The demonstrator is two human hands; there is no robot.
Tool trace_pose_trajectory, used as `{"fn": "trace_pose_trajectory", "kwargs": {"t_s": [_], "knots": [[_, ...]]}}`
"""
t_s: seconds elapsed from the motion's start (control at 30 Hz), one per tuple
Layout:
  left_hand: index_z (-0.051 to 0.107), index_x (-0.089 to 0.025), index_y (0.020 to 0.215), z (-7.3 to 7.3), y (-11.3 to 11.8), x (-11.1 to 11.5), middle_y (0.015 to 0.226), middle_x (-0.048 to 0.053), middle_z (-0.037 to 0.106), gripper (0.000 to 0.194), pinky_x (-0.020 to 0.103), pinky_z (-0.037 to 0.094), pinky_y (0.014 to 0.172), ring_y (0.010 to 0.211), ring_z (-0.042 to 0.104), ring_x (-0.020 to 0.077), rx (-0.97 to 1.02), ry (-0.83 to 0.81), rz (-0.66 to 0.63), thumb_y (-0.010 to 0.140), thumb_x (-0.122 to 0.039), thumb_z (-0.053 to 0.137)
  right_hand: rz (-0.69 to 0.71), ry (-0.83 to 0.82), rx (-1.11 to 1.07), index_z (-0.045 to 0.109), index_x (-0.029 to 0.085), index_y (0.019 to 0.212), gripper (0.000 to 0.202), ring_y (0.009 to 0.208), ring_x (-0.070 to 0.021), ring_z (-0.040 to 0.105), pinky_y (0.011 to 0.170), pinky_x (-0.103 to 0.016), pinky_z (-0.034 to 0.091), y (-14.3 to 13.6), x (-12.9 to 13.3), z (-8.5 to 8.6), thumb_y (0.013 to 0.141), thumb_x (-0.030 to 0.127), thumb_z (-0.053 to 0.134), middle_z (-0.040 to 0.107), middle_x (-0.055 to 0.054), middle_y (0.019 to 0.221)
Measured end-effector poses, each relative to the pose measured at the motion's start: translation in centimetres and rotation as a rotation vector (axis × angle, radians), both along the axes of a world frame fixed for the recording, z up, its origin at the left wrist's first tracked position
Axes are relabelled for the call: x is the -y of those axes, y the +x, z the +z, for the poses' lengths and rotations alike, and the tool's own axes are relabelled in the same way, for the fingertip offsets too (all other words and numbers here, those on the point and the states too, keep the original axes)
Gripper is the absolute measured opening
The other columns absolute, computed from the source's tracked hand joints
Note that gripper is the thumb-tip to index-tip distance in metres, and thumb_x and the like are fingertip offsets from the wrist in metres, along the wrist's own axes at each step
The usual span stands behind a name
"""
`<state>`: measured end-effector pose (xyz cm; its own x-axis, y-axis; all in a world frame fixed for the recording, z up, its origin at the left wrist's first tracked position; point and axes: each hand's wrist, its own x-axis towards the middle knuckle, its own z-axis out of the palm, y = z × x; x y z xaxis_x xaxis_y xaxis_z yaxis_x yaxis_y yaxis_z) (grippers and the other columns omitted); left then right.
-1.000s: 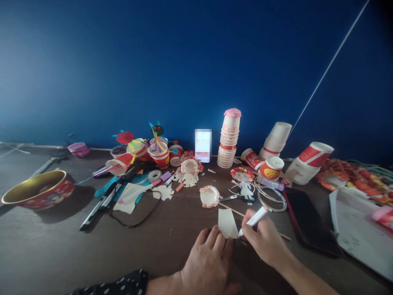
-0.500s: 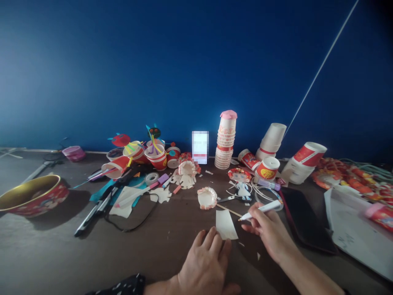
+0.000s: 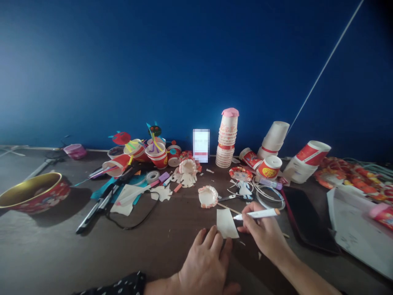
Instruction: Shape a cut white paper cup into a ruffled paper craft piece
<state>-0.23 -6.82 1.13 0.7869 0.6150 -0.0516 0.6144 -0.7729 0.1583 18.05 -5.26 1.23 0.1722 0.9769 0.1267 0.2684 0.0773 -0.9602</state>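
Flat on the dark table, my left hand (image 3: 205, 258) has its fingers stretched out over the lower left edge of a small white piece of paper (image 3: 226, 222). My right hand (image 3: 263, 232) grips a white marker (image 3: 256, 214) with an orange end. Its tip points left, close to the paper's right edge; whether it touches cannot be made out. Just behind the paper lies a round cut cup piece with a curled rim (image 3: 208, 196). Partly hidden behind my right hand is a thin stick (image 3: 226, 207). Scissors (image 3: 230, 197) lie beside a paper doll figure (image 3: 244, 187).
A tall stack of paper cups (image 3: 227, 139) stands at the back near the blue wall. On the right are a black phone (image 3: 308, 219) and a white sheet (image 3: 365, 241). A gold-lined bowl (image 3: 35, 192) and a black-and-silver rod (image 3: 95, 213) sit on the left.
My right hand has shifted slightly left and up, bringing the marker tip nearer the paper, and the marker lies more level. My left hand stays on the paper.
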Motion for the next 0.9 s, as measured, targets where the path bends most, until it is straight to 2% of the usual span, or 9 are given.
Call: {"fn": "trace_pose_trajectory", "kwargs": {"t_s": [0.17, 0.4, 0.57, 0.9], "knots": [[0.038, -0.008, 0.134, 0.2, 0.0, 0.0, 0.13, 0.022, 0.043, 0.073, 0.053, 0.032, 0.099, 0.123, 0.034, 0.036, 0.003, -0.005, -0.007, 0.084, -0.061, 0.039, 0.089, -0.026, 0.036, 0.049, 0.021, 0.069, 0.029, 0.054, -0.0141, 0.054, 0.052, -0.028, 0.055, 0.1, -0.1, -0.4, 0.077, 0.048, 0.054, 0.049, 0.003, 0.058], [0.038, -0.007, 0.134, 0.0, 0.0, 0.0, 0.127, 0.023, 0.046, 0.073, 0.053, 0.031, 0.099, 0.122, 0.034, 0.0364, 0.012, -0.007, -0.007, 0.084, -0.06, 0.039, 0.074, -0.057, 0.044, 0.049, 0.022, 0.073, 0.031, 0.056, -0.0165, 0.058, 0.052, -0.028, 0.053, 0.2, -0.2, -1.1, 0.079, 0.052, 0.052, 0.054, 0.001, 0.061], [0.039, -0.006, 0.133, 0.1, 0.0, 0.1, 0.127, 0.023, 0.045, 0.072, 0.053, 0.032, 0.098, 0.122, 0.035, 0.0365, 0.009, 0.006, -0.006, 0.085, -0.06, 0.039, 0.08, -0.056, 0.083, 0.049, 0.022, 0.075, 0.028, 0.058, -0.0171, 0.06, 0.05, -0.026, 0.051, 0.4, -0.2, -1.5, 0.081, 0.049, 0.051, 0.056, 0.001, 0.063], [0.038, -0.006, 0.133, 0.3, 0.1, 0.1, 0.127, 0.023, 0.045, 0.072, 0.053, 0.031, 0.099, 0.123, 0.034, 0.0368, -0.005, -0.006, -0.006, 0.085, -0.059, 0.039, 0.076, -0.036, 0.121, 0.05, 0.021, 0.075, 0.028, 0.056, -0.0176, 0.06, 0.047, -0.025, 0.048, 0.2, -0.2, -1.2, 0.08, 0.048, 0.051, 0.056, 0.0, 0.062]]}}
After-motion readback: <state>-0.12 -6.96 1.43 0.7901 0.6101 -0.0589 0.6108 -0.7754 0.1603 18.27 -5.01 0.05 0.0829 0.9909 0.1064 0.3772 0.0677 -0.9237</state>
